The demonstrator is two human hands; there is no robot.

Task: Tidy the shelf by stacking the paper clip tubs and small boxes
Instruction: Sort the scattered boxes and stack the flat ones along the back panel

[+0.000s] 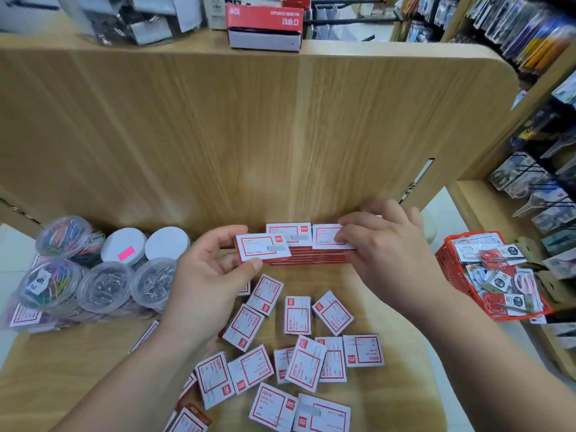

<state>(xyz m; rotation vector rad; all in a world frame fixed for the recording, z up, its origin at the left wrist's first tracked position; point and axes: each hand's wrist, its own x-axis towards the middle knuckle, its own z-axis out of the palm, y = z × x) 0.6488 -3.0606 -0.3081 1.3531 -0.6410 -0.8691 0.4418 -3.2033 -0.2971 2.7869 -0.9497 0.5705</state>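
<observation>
My left hand [207, 269] pinches a small red-and-white box [260, 248] between thumb and fingers, just left of the stacks of like boxes [299, 244] against the wooden back panel. On the right stack, my right hand [378, 241] has its fingers on the top box [327, 236]. Several more small boxes [297, 314] lie scattered flat on the wooden shelf nearer me. Clear round tubs of paper clips [103, 286], some coloured, some silver, stand stacked at the left.
The tall wooden back panel [249, 135] closes off the shelf behind the stacks. A red basket [448, 260] of packaged goods sits at the right. Hanging packets fill the racks at far right. A red box [265, 20] lies on the upper shelf.
</observation>
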